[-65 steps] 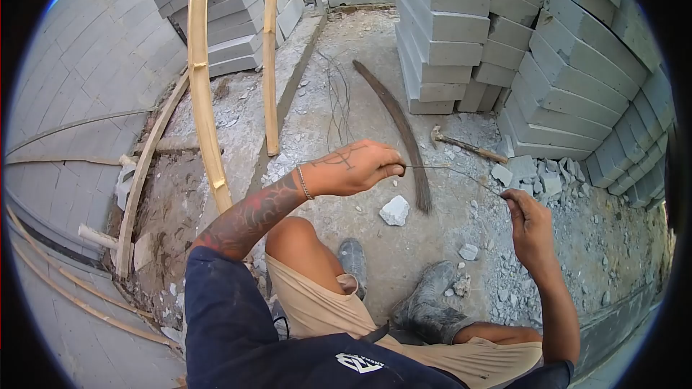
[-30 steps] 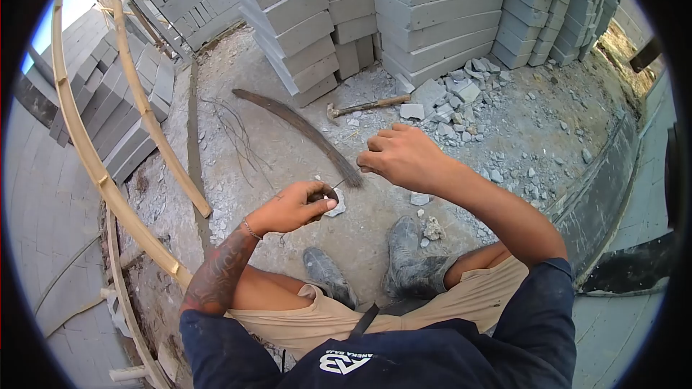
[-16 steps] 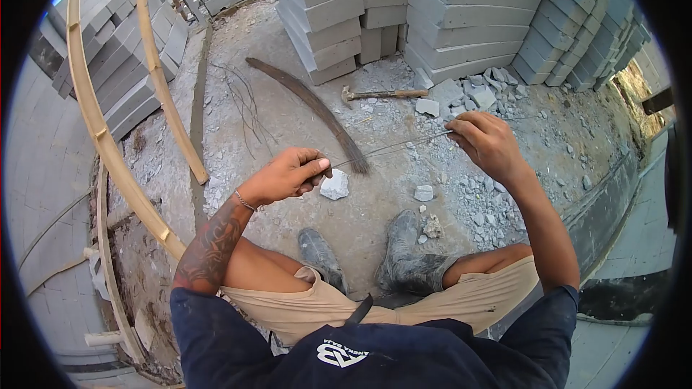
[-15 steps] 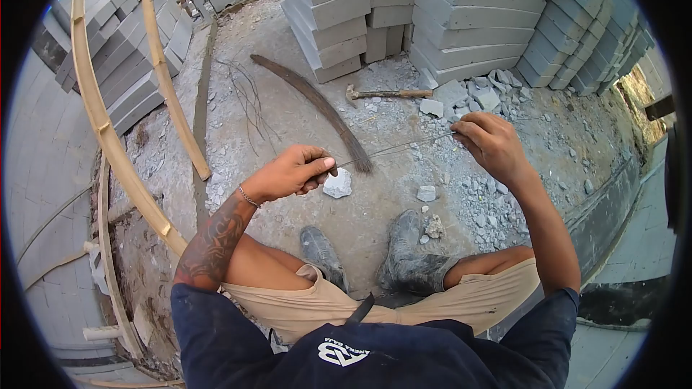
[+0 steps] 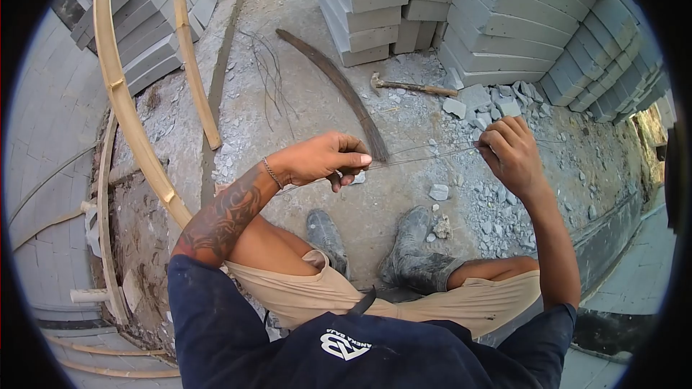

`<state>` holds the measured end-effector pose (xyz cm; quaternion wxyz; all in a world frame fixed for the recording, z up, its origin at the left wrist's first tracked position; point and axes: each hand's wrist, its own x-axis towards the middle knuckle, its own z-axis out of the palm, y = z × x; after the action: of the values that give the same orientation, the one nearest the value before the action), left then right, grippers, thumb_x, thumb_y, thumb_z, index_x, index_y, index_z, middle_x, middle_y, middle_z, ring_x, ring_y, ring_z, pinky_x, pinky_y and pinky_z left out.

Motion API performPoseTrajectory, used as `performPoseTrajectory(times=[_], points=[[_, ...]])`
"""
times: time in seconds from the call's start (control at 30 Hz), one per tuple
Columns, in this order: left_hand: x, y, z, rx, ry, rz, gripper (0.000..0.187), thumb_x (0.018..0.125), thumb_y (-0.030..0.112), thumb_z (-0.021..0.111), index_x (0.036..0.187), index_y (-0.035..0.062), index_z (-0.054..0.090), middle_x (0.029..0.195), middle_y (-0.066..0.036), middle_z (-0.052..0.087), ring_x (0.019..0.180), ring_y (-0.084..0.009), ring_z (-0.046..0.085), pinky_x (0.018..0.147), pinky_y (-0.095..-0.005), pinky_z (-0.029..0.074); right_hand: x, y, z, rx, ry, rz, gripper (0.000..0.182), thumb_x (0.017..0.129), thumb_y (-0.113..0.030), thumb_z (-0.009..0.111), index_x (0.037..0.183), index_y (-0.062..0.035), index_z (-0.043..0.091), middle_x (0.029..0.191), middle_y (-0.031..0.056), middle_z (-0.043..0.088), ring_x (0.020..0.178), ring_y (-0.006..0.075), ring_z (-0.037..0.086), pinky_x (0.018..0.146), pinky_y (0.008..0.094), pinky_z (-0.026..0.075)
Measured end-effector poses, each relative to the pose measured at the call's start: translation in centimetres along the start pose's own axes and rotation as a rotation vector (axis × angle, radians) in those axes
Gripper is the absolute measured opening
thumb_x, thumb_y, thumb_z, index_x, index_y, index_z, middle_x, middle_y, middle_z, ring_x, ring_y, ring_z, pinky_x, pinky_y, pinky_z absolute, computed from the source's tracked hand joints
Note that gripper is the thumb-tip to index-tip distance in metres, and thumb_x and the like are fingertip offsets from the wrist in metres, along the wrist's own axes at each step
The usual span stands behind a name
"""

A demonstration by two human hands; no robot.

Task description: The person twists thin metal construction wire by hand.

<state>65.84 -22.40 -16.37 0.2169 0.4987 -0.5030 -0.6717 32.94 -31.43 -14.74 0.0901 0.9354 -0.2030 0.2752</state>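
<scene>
Thin wire (image 5: 432, 157) stretches between my two hands, above the ground in front of my boots. My left hand (image 5: 324, 160) is closed on it, thumb pressed against the fingers, and a tail of wire trails out behind toward the forearm. My right hand (image 5: 510, 153) pinches the other part of the wire with its fingertips. Beyond the left hand, a long bundle of dark wire (image 5: 335, 86) lies on the concrete, its near end close to my fingertips. Several loose wires (image 5: 265, 83) are spread on the ground left of the bundle.
A hammer (image 5: 414, 86) lies beside broken block rubble (image 5: 497, 101). Grey block stacks (image 5: 371, 0) stand at the back, with more blocks (image 5: 148, 25) at the far left. Two bamboo strips (image 5: 119, 97) slant along my left side. My boots (image 5: 407, 252) rest on the concrete.
My left hand has moved right and slightly up along the wire, closer to the right hand. The right hand has shifted a little right and down. The view has also shifted slightly.
</scene>
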Motion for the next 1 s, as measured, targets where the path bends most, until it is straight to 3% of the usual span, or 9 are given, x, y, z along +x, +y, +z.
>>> performPoseTrajectory(times=[0.23, 0.4, 0.47, 0.53, 0.57, 0.8, 0.93, 0.97, 1.0], points=[[1.5, 0.0, 1.5, 0.098, 0.081, 0.078, 0.03, 0.096, 0.028, 0.057, 0.1, -0.0012, 0.055, 0.075, 0.0, 0.055, 0.058, -0.0046, 0.042, 0.048, -0.0202, 0.035, 0.7, -0.8, 0.1, -0.034, -0.012, -0.057, 0.022, 0.068, -0.011, 0.076, 0.08, -0.0066, 0.058, 0.076, 0.0035, 0.059, 0.075, 0.0217, 0.054, 0.069, 0.0352, 0.042], [1.3, -0.5, 0.4, 0.052, 0.114, 0.113, 0.03, 0.095, 0.029, 0.057, 0.099, -0.0008, 0.055, 0.077, -0.002, 0.057, 0.058, -0.0046, 0.042, 0.049, -0.0208, 0.036, 0.4, -0.4, -0.6, -0.138, -0.025, -0.032, 0.019, 0.071, -0.013, 0.075, 0.082, -0.0079, 0.06, 0.073, 0.0016, 0.059, 0.081, 0.0199, 0.056, 0.078, 0.0374, 0.044], [1.2, -0.1, 0.3, 0.1, 0.038, 0.077, 0.032, 0.095, 0.031, 0.058, 0.1, -0.0004, 0.055, 0.077, -0.002, 0.057, 0.058, -0.0049, 0.043, 0.049, -0.0212, 0.036, 0.3, 0.0, -1.0, -0.151, -0.013, -0.081, 0.018, 0.073, -0.012, 0.073, 0.085, -0.0072, 0.06, 0.072, 0.0024, 0.059, 0.078, 0.0205, 0.057, 0.074, 0.0377, 0.046], [0.9, -0.1, 0.2, 0.117, 0.057, 0.059, 0.033, 0.095, 0.033, 0.058, 0.096, 0.0004, 0.056, 0.073, -0.001, 0.056, 0.056, -0.0051, 0.044, 0.048, -0.0213, 0.036, -1.4, 0.9, -0.6, -0.042, -0.129, 0.113, 0.018, 0.075, -0.011, 0.071, 0.087, -0.007, 0.06, 0.074, 0.0048, 0.06, 0.071, 0.0223, 0.059, 0.065, 0.0371, 0.047], [0.8, -0.3, -0.4, 0.237, 0.027, 0.035, 0.033, 0.095, 0.034, 0.057, 0.094, 0.0009, 0.056, 0.071, -0.001, 0.056, 0.056, -0.0052, 0.045, 0.048, -0.0216, 0.036, -1.4, 1.0, -1.0, -0.059, -0.13, 0.08, 0.018, 0.076, -0.011, 0.07, 0.09, -0.0072, 0.059, 0.075, 0.007, 0.059, 0.066, 0.024, 0.059, 0.058, 0.036, 0.047], [-0.1, -3.1, -5.0, 0.343, 0.102, 0.01, 0.032, 0.096, 0.034, 0.054, 0.092, 0.0016, 0.057, 0.07, -0.001, 0.058, 0.056, -0.0064, 0.047, 0.049, -0.0231, 0.038, -3.4, 2.2, -3.4, -0.103, -0.152, 0.136, 0.016, 0.078, -0.005, 0.068, 0.091, -0.0033, 0.059, 0.073, 0.0099, 0.057, 0.067, 0.0275, 0.058, 0.057, 0.0388, 0.045], [-0.4, -2.8, -5.7, 0.292, 0.072, 0.07, 0.029, 0.095, 0.028, 0.057, 0.096, -0.0001, 0.057, 0.073, -0.002, 0.059, 0.058, -0.0066, 0.048, 0.052, -0.0231, 0.04, -5.2, 2.2, -3.1, -0.301, -0.168, 0.114, 0.015, 0.075, -0.004, 0.066, 0.089, -0.0068, 0.063, 0.1, 0.0101, 0.059, 0.1, 0.0269, 0.055, 0.083, 0.041, 0.045], [-0.3, -2.4, -5.3, 0.325, 0.099, 0.094, 0.028, 0.094, 0.027, 0.058, 0.096, -0.0005, 0.058, 0.073, -0.002, 0.059, 0.058, -0.0066, 0.048, 0.052, -0.0232, 0.04, -5.9, 2.1, -2.3, -0.372, -0.189, 0.122, 0.012, 0.074, -0.005, 0.066, 0.085, -0.0075, 0.062, 0.12, 0.0099, 0.055, 0.119, 0.0284, 0.046, 0.102, 0.0458, 0.034], [-0.3, -2.1, -4.9, 0.356, 0.122, 0.12, 0.027, 0.094, 0.026, 0.059, 0.095, -0.0008, 0.058, 0.072, -0.002, 0.06, 0.059, -0.0067, 0.048, 0.053, -0.0234, 0.04, -6.0, 1.9, -2.0, -0.374, -0.187, 0.124, 0.012, 0.074, -0.005, 0.066, 0.085, -0.0075, 0.062, 0.12, 0.0099, 0.055, 0.119, 0.0284, 0.046, 0.102, 0.0458, 0.034]])
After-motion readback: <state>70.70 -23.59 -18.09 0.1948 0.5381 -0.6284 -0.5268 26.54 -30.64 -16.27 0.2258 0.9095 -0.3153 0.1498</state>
